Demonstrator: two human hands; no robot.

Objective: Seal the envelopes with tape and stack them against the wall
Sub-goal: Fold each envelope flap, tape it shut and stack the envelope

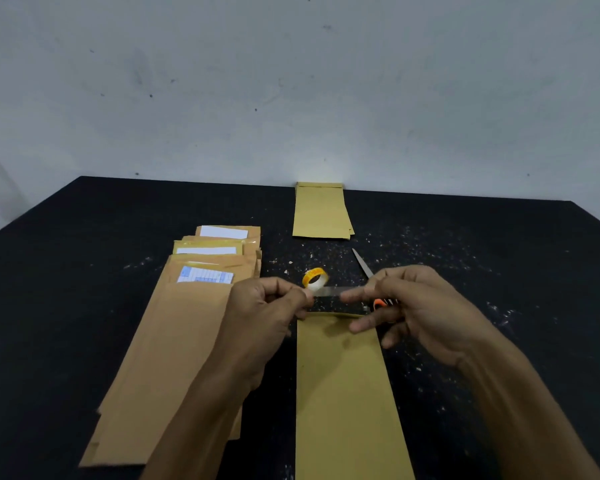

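so both hands are up over the top edge of a yellow envelope [343, 393] lying flat on the black table [84, 271], stretching a clear tape strip [329, 291] between them: left hand [267, 306] pinches one end with thumb and fingers, right hand [420, 306] pinches the other, its remaining fingers loosely spread. tape roll [315, 278] sits just behind, scissors [368, 271] beside it. unsealed pile [187, 323] on the left, sealed stack [321, 211] touching the wall [291, 81]

Labels on the envelopes [201, 275] — print unreadable.
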